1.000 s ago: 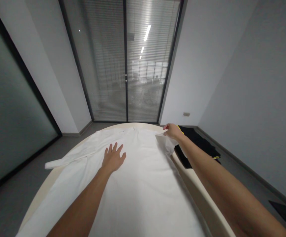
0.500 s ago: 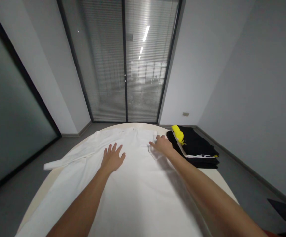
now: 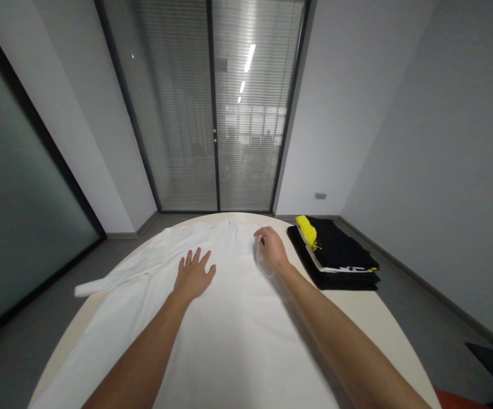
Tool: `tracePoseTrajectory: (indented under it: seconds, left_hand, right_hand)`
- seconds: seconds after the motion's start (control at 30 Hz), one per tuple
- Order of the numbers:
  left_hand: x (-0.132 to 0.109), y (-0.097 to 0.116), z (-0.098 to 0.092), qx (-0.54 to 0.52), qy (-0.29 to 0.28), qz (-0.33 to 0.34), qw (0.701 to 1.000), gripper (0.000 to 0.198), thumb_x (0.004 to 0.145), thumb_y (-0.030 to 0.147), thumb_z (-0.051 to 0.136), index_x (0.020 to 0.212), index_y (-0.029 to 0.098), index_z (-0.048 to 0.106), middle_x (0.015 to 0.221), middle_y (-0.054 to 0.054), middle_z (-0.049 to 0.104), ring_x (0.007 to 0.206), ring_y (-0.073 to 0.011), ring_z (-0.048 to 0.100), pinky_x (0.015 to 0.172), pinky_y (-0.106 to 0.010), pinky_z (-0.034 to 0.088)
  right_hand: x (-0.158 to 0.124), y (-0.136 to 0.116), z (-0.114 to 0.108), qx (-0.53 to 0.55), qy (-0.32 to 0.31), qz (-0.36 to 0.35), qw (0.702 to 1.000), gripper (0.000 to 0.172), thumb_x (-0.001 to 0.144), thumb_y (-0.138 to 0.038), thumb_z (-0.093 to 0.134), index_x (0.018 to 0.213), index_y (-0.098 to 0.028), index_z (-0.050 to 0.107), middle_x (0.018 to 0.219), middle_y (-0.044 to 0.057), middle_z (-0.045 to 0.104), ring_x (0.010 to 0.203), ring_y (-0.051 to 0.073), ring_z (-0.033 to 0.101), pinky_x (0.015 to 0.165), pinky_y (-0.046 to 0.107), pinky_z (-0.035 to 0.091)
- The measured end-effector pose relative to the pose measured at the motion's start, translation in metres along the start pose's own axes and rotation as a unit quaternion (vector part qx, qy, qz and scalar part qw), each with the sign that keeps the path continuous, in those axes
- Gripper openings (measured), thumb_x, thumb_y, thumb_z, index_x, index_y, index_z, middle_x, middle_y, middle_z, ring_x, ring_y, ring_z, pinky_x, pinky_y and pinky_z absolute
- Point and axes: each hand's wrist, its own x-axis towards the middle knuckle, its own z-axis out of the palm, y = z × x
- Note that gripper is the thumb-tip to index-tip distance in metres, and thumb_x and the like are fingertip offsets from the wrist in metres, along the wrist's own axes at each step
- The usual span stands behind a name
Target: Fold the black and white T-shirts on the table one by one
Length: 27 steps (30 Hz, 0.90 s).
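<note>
White garment [image 3: 238, 329] lies under the splayed, open fingers [image 3: 189, 260] of the left hand [image 3: 193, 279], while the right hand [image 3: 274, 249] has fingers bent at its far right edge, any grip there uncertain, both forearms [image 3: 157, 335] extended forward, angled inward, over the supporting round table [image 3: 383, 335].

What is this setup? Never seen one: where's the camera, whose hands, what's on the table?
There's no machine here: a person is working bare-handed. The view comes from one camera worn on their head, looking forward and down.

A white garment lies spread over a pale table. Right of it sits a stack of folded black cloth. The left hand lies spread on the garment. The right hand is at its right side, fingers curled; its grip is hard to tell.
</note>
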Motion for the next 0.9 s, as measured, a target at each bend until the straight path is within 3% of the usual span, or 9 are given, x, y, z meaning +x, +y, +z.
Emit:
tracePoseTrajectory:
  seconds: [0.1, 0.2, 0.33, 0.43, 0.57, 0.67, 0.77, 0.9]
  left_hand:
    - [0.000, -0.001, 0.001, 0.003, 0.004, 0.001, 1.000, 0.060, 0.100, 0.051, 0.037, 0.154, 0.026, 0.041, 0.164, -0.011, 0.030, 0.151, -0.0386, 0.022, 0.120, -0.056, 0.021]
    - [0.000, 0.000, 0.001, 0.004, 0.005, 0.001, 1.000, 0.060, 0.099, 0.051, 0.038, 0.154, 0.026, 0.041, 0.164, -0.011, 0.030, 0.151, -0.0386, 0.022, 0.120, -0.056, 0.021]
    - [-0.001, 0.002, -0.002, 0.006, -0.001, -0.001, 1.000, 0.060, 0.100, 0.051, 0.038, 0.154, 0.026, 0.041, 0.164, -0.011, 0.030, 0.151, -0.0383, 0.022, 0.120, -0.056, 0.021]
    - [-0.001, 0.003, -0.004, 0.007, -0.002, -0.002, 1.000, 0.060, 0.100, 0.050, 0.038, 0.154, 0.025, 0.041, 0.164, -0.012, 0.030, 0.151, -0.0386, 0.023, 0.120, -0.056, 0.022]
    - [-0.001, 0.003, -0.004, 0.007, -0.004, -0.001, 1.000, 0.060, 0.100, 0.050, 0.038, 0.154, 0.025, 0.041, 0.164, -0.012, 0.029, 0.151, -0.0385, 0.022, 0.120, -0.056, 0.022]
    - [-0.001, 0.002, -0.004, 0.007, -0.002, -0.002, 1.000, 0.060, 0.100, 0.050, 0.038, 0.154, 0.025, 0.041, 0.164, -0.011, 0.029, 0.151, -0.0382, 0.023, 0.120, -0.055, 0.022]
    - [-0.001, 0.003, -0.004, 0.011, -0.003, -0.002, 1.000, 0.060, 0.100, 0.051, 0.037, 0.154, 0.027, 0.040, 0.164, -0.010, 0.029, 0.151, -0.0377, 0.023, 0.120, -0.055, 0.022]
    - [-0.001, 0.003, -0.005, 0.016, -0.019, -0.010, 1.000, 0.061, 0.100, 0.051, 0.035, 0.155, 0.027, 0.038, 0.165, -0.010, 0.028, 0.152, -0.0374, 0.020, 0.121, -0.055, 0.021]
  right_hand:
    - [-0.005, -0.009, 0.008, 0.101, -0.022, -0.098, 0.990, 0.048, 0.087, -0.009, 0.047, 0.133, -0.020, 0.055, 0.146, 0.010, 0.049, 0.108, 0.016, 0.061, 0.094, 0.030, 0.051]
    - [-0.017, -0.015, 0.014, 0.050, -0.077, -0.119, 0.989, 0.055, 0.092, -0.018, 0.048, 0.147, -0.021, 0.041, 0.162, 0.012, 0.028, 0.123, 0.020, 0.055, 0.103, 0.035, 0.047]
    - [-0.032, -0.008, 0.018, -0.124, -0.119, -0.002, 0.985, 0.063, 0.095, -0.036, 0.052, 0.152, -0.014, 0.036, 0.164, 0.018, 0.024, 0.145, 0.035, 0.034, 0.117, 0.050, 0.029]
    - [-0.040, 0.005, 0.015, -0.151, -0.163, 0.069, 0.973, 0.080, 0.095, -0.055, 0.048, 0.156, -0.009, 0.027, 0.165, 0.022, 0.018, 0.151, 0.039, 0.021, 0.119, 0.056, 0.021]
    - [-0.044, 0.017, -0.002, -0.124, -0.193, 0.019, 0.973, 0.082, 0.091, -0.061, 0.051, 0.147, -0.003, 0.039, 0.160, 0.026, 0.029, 0.151, 0.033, 0.023, 0.121, 0.043, 0.023]
    - [-0.050, 0.023, -0.021, -0.101, -0.229, -0.010, 0.968, 0.074, 0.086, -0.062, 0.059, 0.134, -0.006, 0.053, 0.156, 0.026, 0.036, 0.148, 0.034, 0.030, 0.120, 0.041, 0.026]
    - [-0.057, 0.030, -0.037, -0.085, -0.252, -0.038, 0.963, 0.070, 0.087, -0.061, 0.059, 0.135, -0.010, 0.055, 0.157, 0.023, 0.036, 0.148, 0.034, 0.030, 0.119, 0.044, 0.027]
    - [-0.065, 0.038, -0.050, -0.084, -0.242, -0.054, 0.965, 0.066, 0.085, -0.055, 0.064, 0.135, -0.012, 0.057, 0.152, 0.021, 0.044, 0.141, 0.033, 0.041, 0.115, 0.044, 0.034]
